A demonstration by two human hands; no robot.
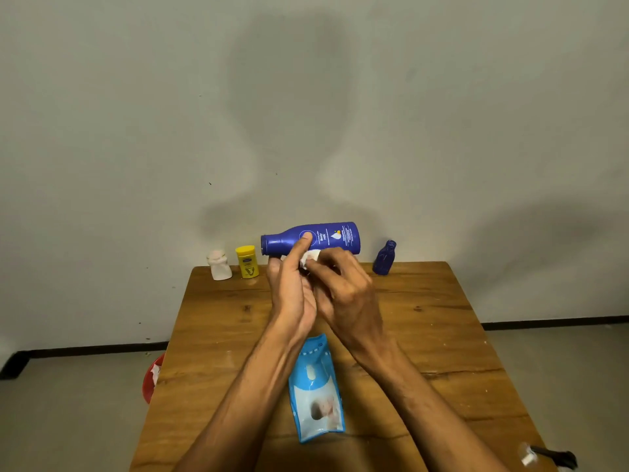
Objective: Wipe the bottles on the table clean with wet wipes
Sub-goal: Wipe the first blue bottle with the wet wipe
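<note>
Somewhere in the middle, judging by the layout. Gripping the blue body milk bottle (335, 237) sideways above the far end of the wooden table (425, 318) with the left hand (292, 291), thumb on the label, cap end to the left. Pinching a bunched wet wipe (310, 256) in the right hand (345, 289) and pressing it to the underside near the neck. Probably left to do: white bottle (219, 265), yellow bottle (247, 262) and small dark blue bottle (384, 258), upright along the far edge, untouched now. Cannot tell whether any is already clean. Wet wipes pack (316, 386) lying between the forearms, handy for fresh sheets.
</note>
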